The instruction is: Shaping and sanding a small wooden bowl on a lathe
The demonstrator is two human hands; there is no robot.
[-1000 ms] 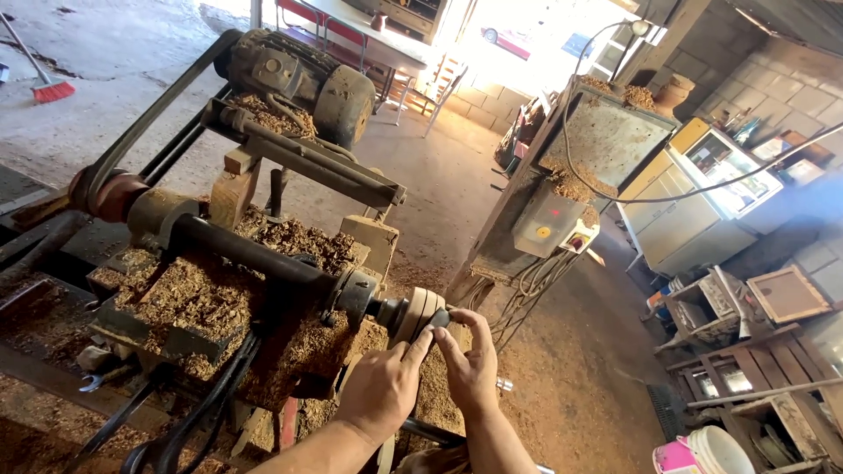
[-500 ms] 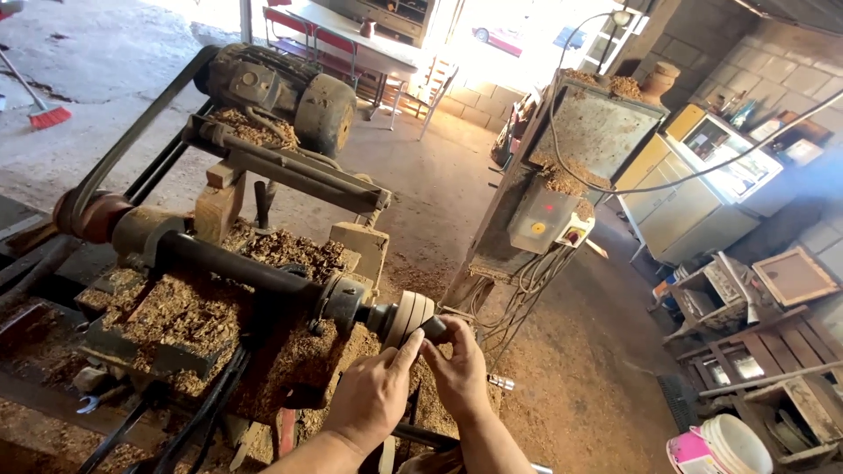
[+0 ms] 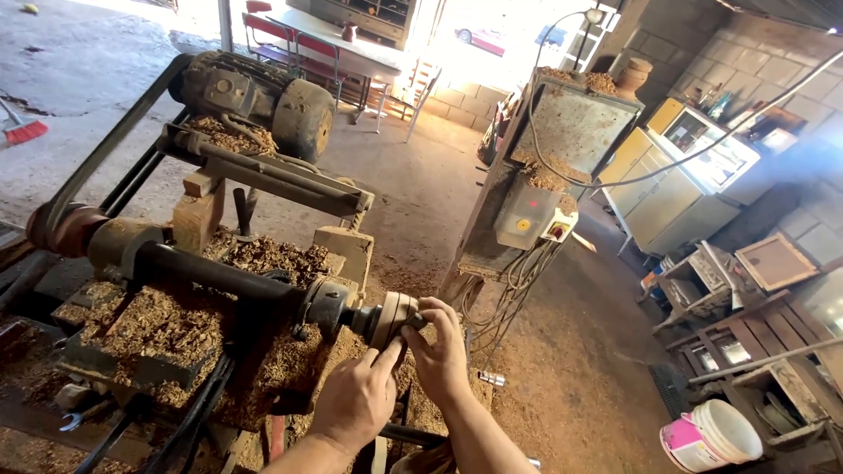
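A thick layer of tan-brown wood shavings (image 3: 167,325) is covering the dark grey, rust-stained lathe bed (image 3: 132,373). The shaft (image 3: 219,274) is showing black, while the wooden disc (image 3: 391,320) at its end is looking pale brown with darker rings. The motor (image 3: 263,96) is appearing dull grey with brownish grime. A grey switch box (image 3: 525,219) is carrying a yellow dot. The cabinet (image 3: 654,189) is showing cream with a yellow side. A bucket (image 3: 711,434) is standing white with a pink patch, and a broom head (image 3: 26,132) is glowing red.
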